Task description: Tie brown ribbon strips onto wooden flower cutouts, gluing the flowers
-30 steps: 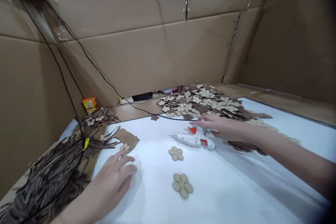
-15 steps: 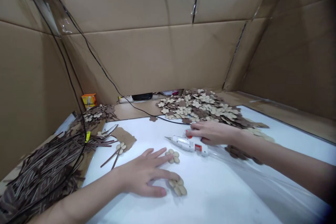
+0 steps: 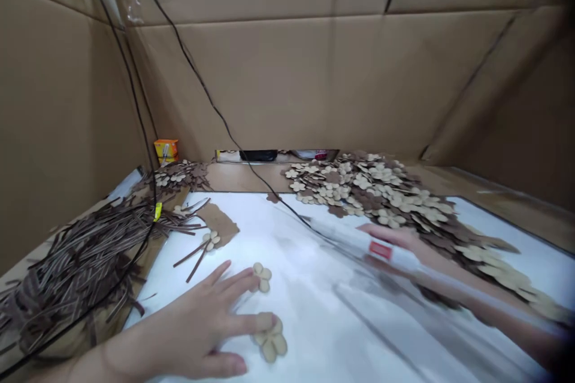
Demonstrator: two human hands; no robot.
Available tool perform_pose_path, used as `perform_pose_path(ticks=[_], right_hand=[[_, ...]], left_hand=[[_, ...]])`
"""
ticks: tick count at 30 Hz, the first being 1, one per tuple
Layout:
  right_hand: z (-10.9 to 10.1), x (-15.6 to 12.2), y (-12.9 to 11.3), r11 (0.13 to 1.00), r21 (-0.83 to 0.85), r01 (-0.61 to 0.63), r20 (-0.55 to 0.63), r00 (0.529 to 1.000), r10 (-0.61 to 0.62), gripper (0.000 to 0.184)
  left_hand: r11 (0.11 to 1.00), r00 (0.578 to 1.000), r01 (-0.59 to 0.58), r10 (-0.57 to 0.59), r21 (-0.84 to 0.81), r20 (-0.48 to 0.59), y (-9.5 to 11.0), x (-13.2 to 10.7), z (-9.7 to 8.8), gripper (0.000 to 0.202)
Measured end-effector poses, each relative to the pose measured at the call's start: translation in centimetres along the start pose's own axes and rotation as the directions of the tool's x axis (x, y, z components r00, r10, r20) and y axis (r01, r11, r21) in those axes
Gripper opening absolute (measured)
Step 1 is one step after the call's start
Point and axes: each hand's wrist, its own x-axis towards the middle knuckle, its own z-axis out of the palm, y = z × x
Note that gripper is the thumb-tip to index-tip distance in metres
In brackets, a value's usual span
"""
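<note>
My left hand [image 3: 206, 317] lies with fingers spread on the white board. Its index fingertip rests on a beige flower cutout [image 3: 272, 341], and another finger touches a second beige flower cutout [image 3: 262, 277] just beyond. At the right, my right hand [image 3: 390, 245] is wrapped round a white glue gun [image 3: 354, 239], held above the board with its nozzle toward the left. The gun and hand are smeared by motion, and the gun hides some of the fingers. A third beige flower [image 3: 211, 240] sits by brown strips and a torn brown scrap [image 3: 221, 224].
Beige and brown flower cutouts form a big heap [image 3: 377, 191] at the back right. A pile of brown strips [image 3: 85, 257] fills the left side. A black cable [image 3: 211, 102] hangs across the cardboard wall [image 3: 278, 84]. An orange-yellow box [image 3: 166, 149] stands in the back left corner.
My right hand has picked the glue gun up off the board. My left hand stays on the two flowers. The whole view has shifted, with the camera tilting lower.
</note>
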Motion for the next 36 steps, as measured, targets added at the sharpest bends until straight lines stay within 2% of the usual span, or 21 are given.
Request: perform_pose_path(ticks=[2, 5, 8, 11, 16, 20, 23, 25, 31, 36], right_hand=[[0.9, 0.0, -1.1, 0.997, 0.047, 0.058, 0.054, 0.997, -0.061, 0.024], [2.8, 0.4, -1.8, 0.991, 0.072, 0.116, 0.158, 0.979, -0.126, 0.021], [4.4, 0.9, -1.8, 0.985, 0.091, 0.146, 0.256, 0.953, -0.164, 0.018], [5.2, 1.4, -1.7, 0.980, 0.092, 0.175, 0.293, 0.936, -0.195, 0.016], [5.4, 1.8, -2.0, 0.959, 0.101, 0.266, 0.307, 0.908, -0.284, 0.012], [5.4, 1.8, -2.3, 0.960, 0.052, 0.276, 0.322, 0.905, -0.278, 0.010], [5.4, 1.8, -2.2, 0.961, 0.015, 0.277, 0.335, 0.904, -0.266, 0.010], [5.5, 1.8, -2.1, 0.963, 0.009, 0.269, 0.347, 0.902, -0.255, 0.009], [5.5, 1.8, -2.2, 0.972, -0.020, 0.233, 0.361, 0.908, -0.211, 0.012], [5.5, 1.8, -2.2, 0.969, -0.016, 0.247, 0.372, 0.901, -0.223, 0.012]], left_hand=[[0.999, 0.999, 0.030, -0.029, 0.016, -0.021, 0.0, -1.3, 0.1, 0.051], [0.995, 0.996, 0.088, -0.088, 0.043, 0.017, 0.0, -2.5, 0.2, 0.051], [0.993, 0.993, 0.105, -0.107, 0.049, 0.048, -0.5, -2.9, 0.4, 0.053], [0.994, 0.993, 0.091, -0.095, 0.055, 0.065, -1.2, -3.0, 0.6, 0.056], [0.983, 0.984, 0.172, -0.175, 0.057, 0.038, -1.9, -2.7, 0.7, 0.052], [0.982, 0.982, 0.187, -0.188, 0.017, 0.018, -1.7, -2.3, 1.0, 0.049], [0.977, 0.974, 0.214, -0.214, -0.016, -0.073, -1.9, -1.8, 1.2, 0.046], [0.980, 0.974, 0.192, -0.196, -0.043, -0.110, -2.4, -1.4, 1.2, 0.042], [0.987, 0.990, 0.142, -0.141, -0.070, 0.019, -3.8, -0.9, 0.7, 0.044], [0.985, 0.988, 0.152, -0.150, -0.077, 0.040, -3.5, -0.6, 0.3, 0.045]])
